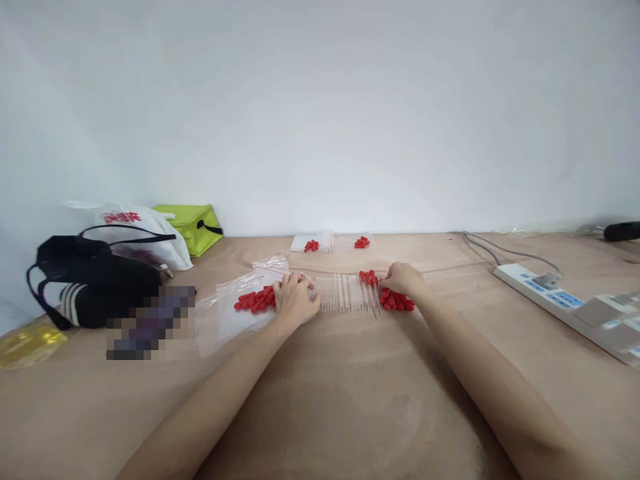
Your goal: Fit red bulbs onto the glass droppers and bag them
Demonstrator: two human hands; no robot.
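Observation:
A row of thin clear tubes lies side by side on the table between my hands. At its right end, several tubes carry red bulb-shaped tips, like droppers. My left hand rests over the row's left end, fingers bent and apart. Beside it, a pile of red bulbs sits on a clear zip bag. My right hand has its thumb and fingers pinched together at the row's right end, above another red pile. Whatever the pinch holds is hidden.
Farther back lie small clear bags with red bulbs. On the left are a black bag, a white plastic bag, a lime-green case and a blurred-out item. A white power strip with cables stands right.

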